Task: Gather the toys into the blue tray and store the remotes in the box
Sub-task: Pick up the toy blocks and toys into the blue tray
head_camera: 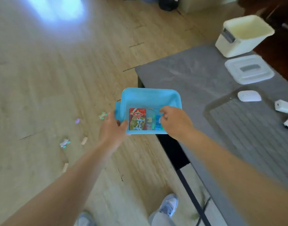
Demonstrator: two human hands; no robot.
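Note:
My left hand grips the left rim of the blue tray, with the thumb inside the tray. The tray hangs in the air over the corner of the grey table. My right hand grips its right side, fingers curled over the rim. In the tray lie a red card pack and some small blue and green toys. Small pastel toys and wooden blocks lie scattered on the wood floor to the left.
At the table's far right stand an open white box and its clear lid. A white oval device and small white items lie near the right edge. My feet stand beside the table.

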